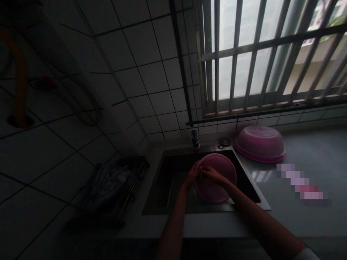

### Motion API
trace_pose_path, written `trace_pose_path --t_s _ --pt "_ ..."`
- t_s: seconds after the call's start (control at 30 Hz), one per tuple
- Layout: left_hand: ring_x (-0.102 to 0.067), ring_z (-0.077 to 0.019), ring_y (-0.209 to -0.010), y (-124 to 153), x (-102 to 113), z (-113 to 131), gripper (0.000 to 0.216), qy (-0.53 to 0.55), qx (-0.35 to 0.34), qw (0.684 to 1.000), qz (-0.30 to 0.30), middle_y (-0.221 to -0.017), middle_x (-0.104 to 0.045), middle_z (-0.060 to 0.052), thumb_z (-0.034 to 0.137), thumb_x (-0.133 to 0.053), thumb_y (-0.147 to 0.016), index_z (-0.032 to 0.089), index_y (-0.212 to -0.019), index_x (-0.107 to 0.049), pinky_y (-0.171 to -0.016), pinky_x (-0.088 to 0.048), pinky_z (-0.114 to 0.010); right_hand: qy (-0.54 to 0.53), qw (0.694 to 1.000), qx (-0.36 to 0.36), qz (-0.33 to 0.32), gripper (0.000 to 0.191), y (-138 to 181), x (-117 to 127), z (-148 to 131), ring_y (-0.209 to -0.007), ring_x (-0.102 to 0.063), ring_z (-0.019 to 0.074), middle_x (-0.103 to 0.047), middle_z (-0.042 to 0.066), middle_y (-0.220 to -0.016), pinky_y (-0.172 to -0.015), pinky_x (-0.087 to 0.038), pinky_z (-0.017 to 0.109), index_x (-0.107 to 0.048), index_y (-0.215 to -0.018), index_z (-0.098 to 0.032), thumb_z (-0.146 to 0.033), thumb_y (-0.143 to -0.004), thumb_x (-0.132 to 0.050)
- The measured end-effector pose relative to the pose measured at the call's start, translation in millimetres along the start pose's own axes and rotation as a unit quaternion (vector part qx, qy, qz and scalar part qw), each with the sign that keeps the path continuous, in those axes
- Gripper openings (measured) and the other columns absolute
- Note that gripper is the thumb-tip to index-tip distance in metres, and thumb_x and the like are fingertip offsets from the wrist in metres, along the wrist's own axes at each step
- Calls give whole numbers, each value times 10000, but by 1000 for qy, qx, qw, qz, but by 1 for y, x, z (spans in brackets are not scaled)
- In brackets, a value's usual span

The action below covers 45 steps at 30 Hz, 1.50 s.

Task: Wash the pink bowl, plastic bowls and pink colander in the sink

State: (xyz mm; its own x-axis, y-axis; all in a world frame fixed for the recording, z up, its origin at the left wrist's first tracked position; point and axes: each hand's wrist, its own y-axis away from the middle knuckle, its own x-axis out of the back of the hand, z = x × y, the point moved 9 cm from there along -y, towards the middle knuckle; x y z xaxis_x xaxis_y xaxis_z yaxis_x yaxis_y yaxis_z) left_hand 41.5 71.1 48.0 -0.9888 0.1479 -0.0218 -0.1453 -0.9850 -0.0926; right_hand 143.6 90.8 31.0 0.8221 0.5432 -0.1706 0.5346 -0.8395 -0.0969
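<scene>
A pink plastic basin (219,180) is tilted on edge over the dark sink (173,180). My left hand (193,174) grips its left rim, fingers curled round the edge. My right hand (214,174) lies on the basin's inner face near the same rim, fingers pressed on it, with something small and dark that I cannot make out between the two hands. Behind the sink stands the tap (195,140), directly beyond the basin.
A second pink basin (260,143) lies upside down on the grey counter (298,151) at the right, under a barred window (271,54). A dish rack with cloth (114,184) sits left of the sink. Tiled walls close in on the left.
</scene>
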Motion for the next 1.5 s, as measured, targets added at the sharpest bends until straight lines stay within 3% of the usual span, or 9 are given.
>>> trace_pose_path --t_s 0.1,0.23,0.33,0.5,0.6,0.87,1.07,1.3,1.5 --pt "-555 -341 -1403 -1 2 -3 680 -4 3 1000 5 -1477 -642 -134 672 -744 -837 226 -1347 -682 -1257 -332 -501 2 1000 0 -1 436 -1 -2 4 -821 -673 243 -746 70 -870 -759 -549 346 -732 -897 -174 -581 -749 -785" --pt "-545 -328 -1411 -3 -4 -2 685 -4 2 1000 -12 -1520 -597 -143 648 -711 -882 212 -1405 -630 -1228 -374 -488 -14 990 27 138 431 -2 41 -7 -699 -606 191 -712 37 -812 -651 -500 291 -693 -887 -177 -582 -751 -744" --pt "-592 -322 -1347 0 -4 -4 734 -8 24 1000 -8 -1475 -624 -144 638 -760 -846 213 -1420 -588 -1178 -430 -479 -8 984 41 173 438 0 56 -16 -687 -591 184 -704 34 -813 -643 -485 285 -675 -884 -176 -591 -756 -727" --pt "-676 -315 -1208 7 0 -11 831 4 68 998 -1 -1353 -693 -152 633 -810 -798 217 -1447 -502 -1110 -486 -493 21 999 9 37 442 0 16 0 -871 -664 247 -746 76 -963 -824 -540 359 -721 -959 -186 -566 -739 -771" --pt "-616 -326 -1328 5 0 -6 829 7 35 999 -1 -1454 -640 -159 613 -803 -817 233 -1485 -491 -1187 -422 -496 28 999 -34 -20 428 1 -6 17 -783 -647 230 -729 64 -874 -761 -544 358 -711 -897 -188 -561 -707 -802" --pt "-496 -344 -1471 0 -10 0 691 13 -2 999 -29 -1548 -578 -153 577 -770 -866 209 -1429 -614 -1270 -314 -517 0 990 35 140 478 -1 40 -12 -757 -640 219 -736 65 -869 -687 -533 318 -720 -918 -161 -614 -766 -729" --pt "-478 -371 -1479 2 -5 1 790 5 13 1000 -14 -1541 -584 -164 626 -828 -783 209 -1423 -623 -1286 -277 -533 22 1000 -12 -5 433 0 4 10 -830 -681 241 -768 84 -940 -778 -560 352 -752 -930 -160 -537 -721 -792" --pt "-490 -362 -1473 3 -10 7 757 0 10 1000 -26 -1562 -565 -156 573 -818 -817 213 -1449 -606 -1269 -318 -523 15 993 26 116 495 0 37 -7 -833 -678 255 -764 91 -962 -742 -555 351 -742 -1005 -156 -604 -796 -713" --pt "-551 -361 -1406 3 -3 0 703 -5 17 1000 -3 -1484 -638 -134 625 -802 -799 235 -1368 -665 -1256 -337 -517 34 999 -11 -27 408 -1 2 16 -909 -699 271 -769 81 -965 -846 -574 399 -757 -988 -187 -520 -756 -788"
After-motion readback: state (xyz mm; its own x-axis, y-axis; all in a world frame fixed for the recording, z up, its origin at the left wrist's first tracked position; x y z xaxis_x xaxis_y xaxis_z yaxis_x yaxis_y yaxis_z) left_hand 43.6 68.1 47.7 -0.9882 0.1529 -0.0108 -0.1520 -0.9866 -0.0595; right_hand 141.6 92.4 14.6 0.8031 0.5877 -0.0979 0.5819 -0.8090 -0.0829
